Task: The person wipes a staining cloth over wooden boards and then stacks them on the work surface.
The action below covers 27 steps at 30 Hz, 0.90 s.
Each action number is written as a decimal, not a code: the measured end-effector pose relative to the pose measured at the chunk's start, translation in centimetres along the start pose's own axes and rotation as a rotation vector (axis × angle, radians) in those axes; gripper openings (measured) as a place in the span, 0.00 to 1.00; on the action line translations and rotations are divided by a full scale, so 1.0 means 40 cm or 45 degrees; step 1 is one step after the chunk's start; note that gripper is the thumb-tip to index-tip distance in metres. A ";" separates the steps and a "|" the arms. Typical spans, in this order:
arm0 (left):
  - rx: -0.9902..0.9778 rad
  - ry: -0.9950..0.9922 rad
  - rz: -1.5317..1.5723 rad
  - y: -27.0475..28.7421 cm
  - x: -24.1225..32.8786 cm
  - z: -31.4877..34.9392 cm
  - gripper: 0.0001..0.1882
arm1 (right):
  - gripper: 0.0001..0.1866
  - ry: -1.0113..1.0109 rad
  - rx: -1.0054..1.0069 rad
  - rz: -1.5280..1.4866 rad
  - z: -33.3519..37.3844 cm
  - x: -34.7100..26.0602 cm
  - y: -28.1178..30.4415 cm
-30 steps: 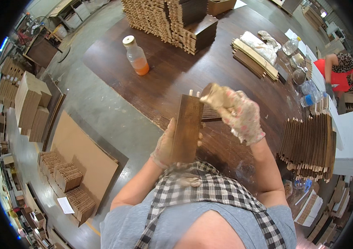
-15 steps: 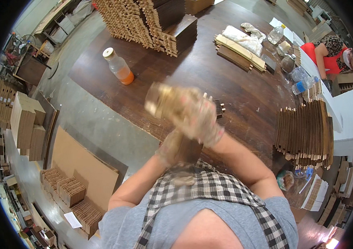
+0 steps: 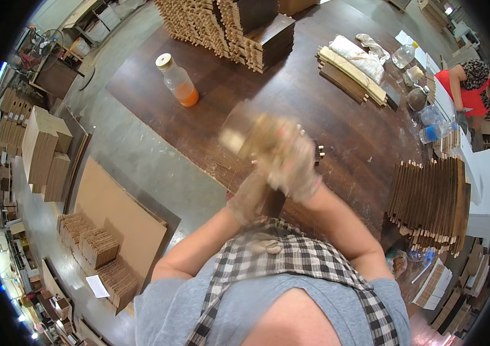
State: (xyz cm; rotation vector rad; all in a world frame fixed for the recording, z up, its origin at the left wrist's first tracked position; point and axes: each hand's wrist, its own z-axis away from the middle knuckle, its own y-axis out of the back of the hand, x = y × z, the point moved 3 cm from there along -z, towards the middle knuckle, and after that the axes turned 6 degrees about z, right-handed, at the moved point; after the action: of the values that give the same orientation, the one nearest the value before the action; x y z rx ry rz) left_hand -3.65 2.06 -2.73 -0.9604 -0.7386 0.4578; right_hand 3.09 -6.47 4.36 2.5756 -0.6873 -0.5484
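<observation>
Head view: I find left hand [image 3: 247,197] clasping brown board [image 3: 273,204], long axis outward, beneath right hand [image 3: 295,172], curled round blurred pad [image 3: 260,137].

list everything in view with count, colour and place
table: 1, brown, centre
board: 1, dark brown, left hand
wad: 1, brownish, blurred, right hand
bottle: 1, clear with orange liquid, table's left
far stack: 1, brown, table's far side
right stack: 1, dark brown, at right
low stacks: several, brown, lower left
cardboard: 1, tan, left floor
side bottles: several, clear, table's right
cloths: 2, white, table's far right
co-worker: 1, red top, far right
apron: 1, black-and-white check, on wearer
hands: 2, pale gloves, centre
</observation>
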 end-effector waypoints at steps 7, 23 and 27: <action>-0.171 -0.261 0.320 0.034 0.001 0.008 0.25 | 0.28 -0.605 0.021 -0.442 -0.071 0.054 0.048; -0.045 -0.605 0.265 0.068 -0.043 0.035 0.23 | 0.29 -0.678 -0.191 -0.756 0.075 0.007 -0.114; -0.068 -0.613 0.089 0.076 -0.045 0.044 0.22 | 0.32 0.101 -0.194 -0.641 0.084 -0.085 -0.072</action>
State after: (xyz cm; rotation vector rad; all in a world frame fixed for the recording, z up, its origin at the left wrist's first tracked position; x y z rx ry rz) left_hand -6.27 3.43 -5.33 -0.9372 -1.1576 0.7472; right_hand -0.13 -3.33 1.05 2.6017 0.0412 -0.6172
